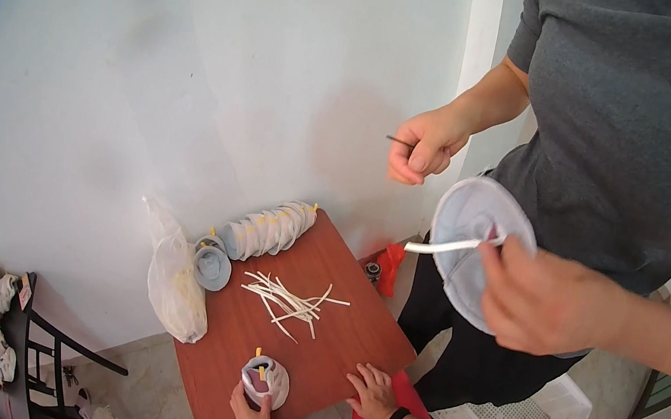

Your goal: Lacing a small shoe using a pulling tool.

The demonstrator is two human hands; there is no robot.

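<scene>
My left hand [252,416] is closed around the near side of a small round grey-and-white fabric piece [265,381], shaped like a little hat, with yellow tabs at its top. The piece rests near the front left of the brown table [338,299]. Fingers spread, my right hand [372,394] lies flat on the table's right edge and holds nothing. Beyond both hands, a loose pile of white strips [285,300] lies on the tabletop.
A row of nested fabric pieces [269,232], another grey piece [211,267] and a white plastic bag [174,285] line the far left. At right stands a person [622,142] holding a pale round fabric piece [462,275], a white strip [443,246] and a thin dark tool [400,141].
</scene>
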